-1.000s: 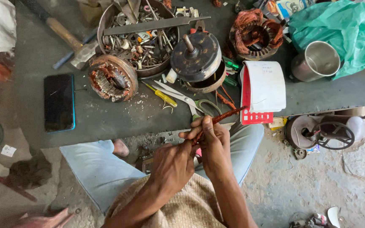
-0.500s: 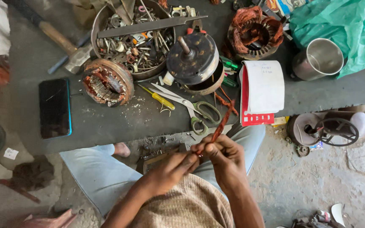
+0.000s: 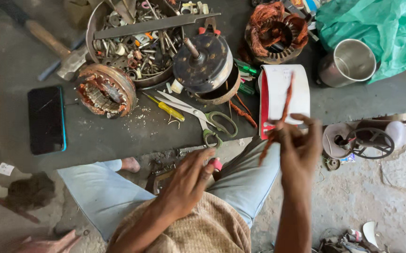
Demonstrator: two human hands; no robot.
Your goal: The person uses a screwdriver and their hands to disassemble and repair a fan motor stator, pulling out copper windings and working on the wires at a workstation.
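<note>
My right hand (image 3: 301,147) is raised at the bench's front edge, pinching a thin bundle of reddish copper wire (image 3: 285,105) that stands up in front of a white and red booklet (image 3: 301,93). My left hand (image 3: 189,182) hovers over my lap with its fingers spread and nothing in it; a small pink-tipped object (image 3: 217,164) lies just beside its fingertips. Green-handled scissors (image 3: 210,119) and a yellow screwdriver (image 3: 169,109) lie on the grey bench (image 3: 99,140) just beyond my hands.
On the bench: a copper-wound stator (image 3: 104,91), a metal bowl of small parts (image 3: 95,28), a dark motor housing with a shaft (image 3: 203,63), another wound stator (image 3: 275,30), a steel cup (image 3: 348,61), a green cloth (image 3: 376,28), a dark phone (image 3: 46,119), a hammer (image 3: 48,42). A small fan part (image 3: 364,140) lies on the floor.
My hands were together on the wire bundle. Now my right hand has carried it up and to the right, and my left hand has let go and opened over my lap.
</note>
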